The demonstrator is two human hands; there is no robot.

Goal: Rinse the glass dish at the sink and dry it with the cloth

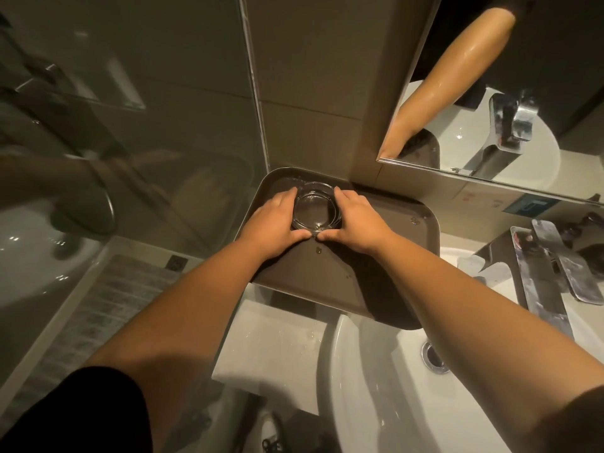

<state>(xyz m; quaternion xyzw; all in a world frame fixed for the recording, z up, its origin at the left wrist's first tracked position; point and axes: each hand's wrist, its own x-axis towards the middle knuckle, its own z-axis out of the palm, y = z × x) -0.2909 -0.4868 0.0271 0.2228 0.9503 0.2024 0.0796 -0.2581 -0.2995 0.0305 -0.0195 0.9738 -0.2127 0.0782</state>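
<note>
A round clear glass dish [315, 207] sits at the far left corner of a brown tray [376, 276]. My left hand [273, 220] curls round its left side and my right hand [358, 220] curls round its right side. Both thumbs meet at the dish's near edge. The white sink [376, 387] lies below and to the right of the tray, with its metal drain [433, 356] showing. A white cloth [271, 348] lies flat on the counter, left of the sink and partly under the tray's near edge.
A chrome tap [536, 282] stands at the right, behind the sink. A mirror [490, 93] hangs on the tiled wall above it. A glass shower partition [130, 125] closes off the left side. Water drops dot the tray.
</note>
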